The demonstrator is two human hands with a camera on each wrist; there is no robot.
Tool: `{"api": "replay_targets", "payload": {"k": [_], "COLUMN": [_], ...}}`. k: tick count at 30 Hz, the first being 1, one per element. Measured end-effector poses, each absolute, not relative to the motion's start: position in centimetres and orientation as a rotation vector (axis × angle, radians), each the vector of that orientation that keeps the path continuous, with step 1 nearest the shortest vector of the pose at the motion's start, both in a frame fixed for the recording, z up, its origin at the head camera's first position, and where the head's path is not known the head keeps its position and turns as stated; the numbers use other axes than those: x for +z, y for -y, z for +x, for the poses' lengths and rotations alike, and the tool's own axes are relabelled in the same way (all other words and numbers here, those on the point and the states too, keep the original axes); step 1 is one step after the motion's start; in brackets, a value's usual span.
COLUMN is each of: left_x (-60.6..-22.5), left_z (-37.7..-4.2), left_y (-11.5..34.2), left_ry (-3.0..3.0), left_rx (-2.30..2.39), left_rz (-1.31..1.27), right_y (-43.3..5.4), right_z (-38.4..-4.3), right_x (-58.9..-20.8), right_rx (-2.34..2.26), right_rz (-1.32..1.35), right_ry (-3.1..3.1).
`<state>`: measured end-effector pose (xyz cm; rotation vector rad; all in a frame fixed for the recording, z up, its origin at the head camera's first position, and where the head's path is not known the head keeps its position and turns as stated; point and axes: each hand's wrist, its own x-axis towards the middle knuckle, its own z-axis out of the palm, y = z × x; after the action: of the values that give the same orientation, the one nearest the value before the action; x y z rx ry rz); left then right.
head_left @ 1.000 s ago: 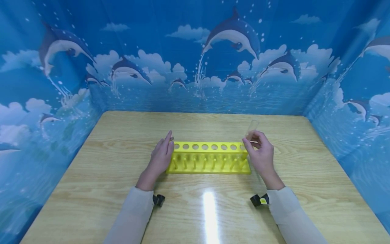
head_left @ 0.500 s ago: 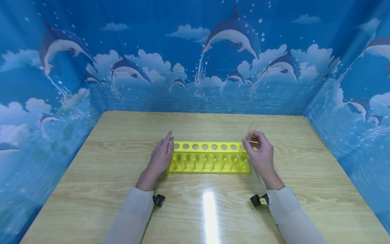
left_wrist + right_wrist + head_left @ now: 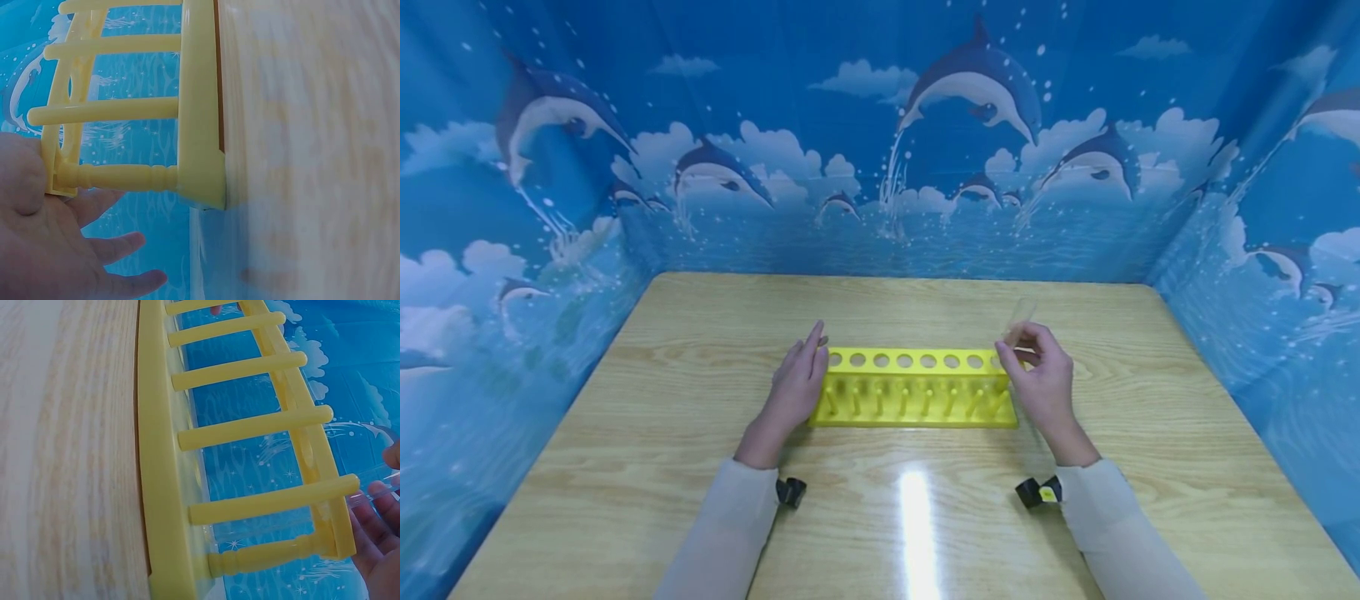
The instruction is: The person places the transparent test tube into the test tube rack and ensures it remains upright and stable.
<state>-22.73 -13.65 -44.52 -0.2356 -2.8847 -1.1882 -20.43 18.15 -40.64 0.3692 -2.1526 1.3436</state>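
A yellow test tube rack (image 3: 916,421) stands in the middle of the table, with a row of round holes on top and upright pegs below. My left hand (image 3: 796,379) rests against the rack's left end, its fingers extended; the left wrist view shows several of them spread apart beneath the rack's top bar. At the opposite end, my right hand (image 3: 1041,371) pinches a clear test tube (image 3: 1022,312) between thumb and fingers. The tube's upper part sticks up above that hand, tilted. In the right wrist view, its faint transparent lower part (image 3: 269,522) shows inside the rack, near the end post.
The wood-grain table (image 3: 715,317) surrounds the rack, with a bright light reflection in front. A blue dolphin-print curtain (image 3: 880,225) encloses the back and both sides. Black wrist cameras (image 3: 791,492) sit at both cuffs.
The test tube's top has dropped very slightly in the right hand. The left hand and the rack have stayed in place.
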Motion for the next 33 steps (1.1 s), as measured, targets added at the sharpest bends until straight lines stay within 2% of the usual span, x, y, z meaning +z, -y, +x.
{"api": "replay_targets", "payload": {"k": [16,24,33], "left_x": [-44.5,-44.5,-44.5], "left_z": [-22.7,-22.7,-22.8], "left_y": [13.6,13.6,13.7], "left_ry": [2.881,2.867,2.854], "left_rx": [-1.215,-1.215,-1.202], "left_rz": [-0.218,-0.233,-0.257], "right_y": [-18.2,-19.4,-19.6], "right_z": [-20.5,-22.0,-22.1], "right_x": [-40.9,-43.3,-43.7], "right_rx": [1.332,1.339,1.347], "right_rz": [0.349,0.288,0.297], "right_ry": [2.176,2.202,2.201]}}
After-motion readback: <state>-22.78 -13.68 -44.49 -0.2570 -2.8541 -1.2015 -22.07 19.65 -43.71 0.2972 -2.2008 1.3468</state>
